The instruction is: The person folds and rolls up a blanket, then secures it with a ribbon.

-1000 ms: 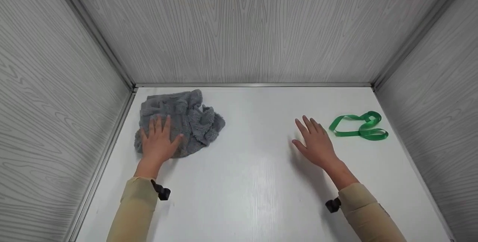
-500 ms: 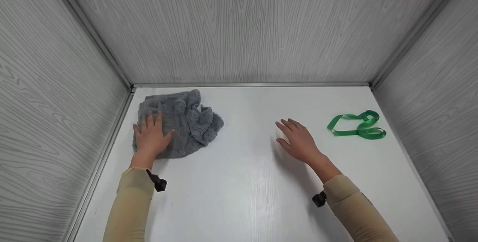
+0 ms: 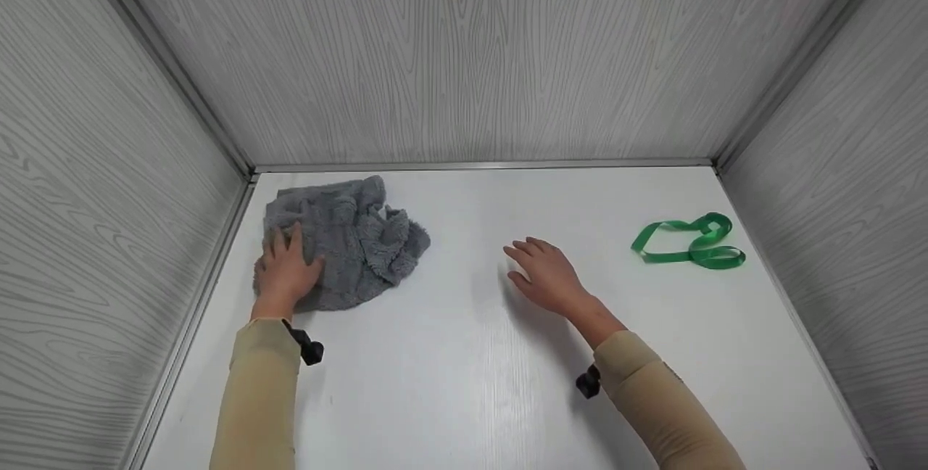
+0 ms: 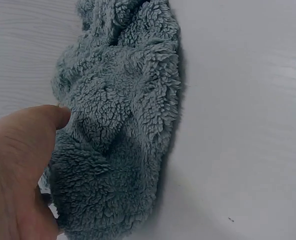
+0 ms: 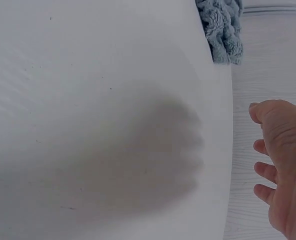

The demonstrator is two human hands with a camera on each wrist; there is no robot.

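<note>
Cloth under my left hand, right hand out over bare table between cloth and ribbon.

I see the grey fleece cloth [image 3: 346, 245] bunched in the far-left corner of the white table [image 3: 464, 383], close to the left wall. My left hand [image 3: 284, 272] lies flat on its near-left part, fingers straight and close together, pressing rather than pinching. My right hand [image 3: 545, 275] hovers palm down near mid-table with fingers relaxed and slightly spread, holding nothing. From it the cloth lies to the left and a little farther back, so the left hand is plainly the nearer one. The crumpled heap has no clean axis; its longer spread runs roughly from the far-left corner toward the near right, a ragged lobe pointing at my right hand. The green ribbon [image 3: 689, 245] sits well apart, to the right.
</note>
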